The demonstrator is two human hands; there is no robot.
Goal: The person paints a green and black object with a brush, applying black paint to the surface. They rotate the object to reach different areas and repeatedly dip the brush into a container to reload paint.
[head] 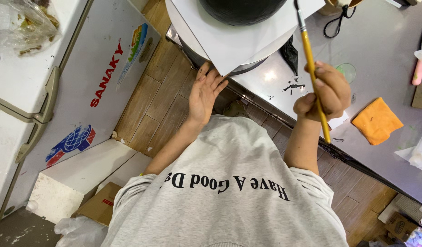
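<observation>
Right hand (324, 93) is clenched round a yellow-handled paintbrush (313, 68), gripping it near the middle of the shaft; the brush stands nearly upright, its dark bristle tip up beside the white turntable (234, 45) and its tail end poking down past the wrist. Left hand (205, 93) is open, fingers spread and released, fingertips resting against the lower edge of the turntable; it grasps nothing. On the turntable sits a round black cake (242, 9), only its lower curve in view at the top. The turntable stands on a steel worktable (380, 59); just right of the turntable, black smears (293, 86) mark the steel, close to the brush hand; farther right of the turntable lies an orange cloth (376, 120), well apart from it. Left of the turntable, across the wood-plank floor (160, 91), stands a white chest freezer (59, 87); the person's grey sweatshirt (229, 196) fills the foreground below the turntable.
</observation>
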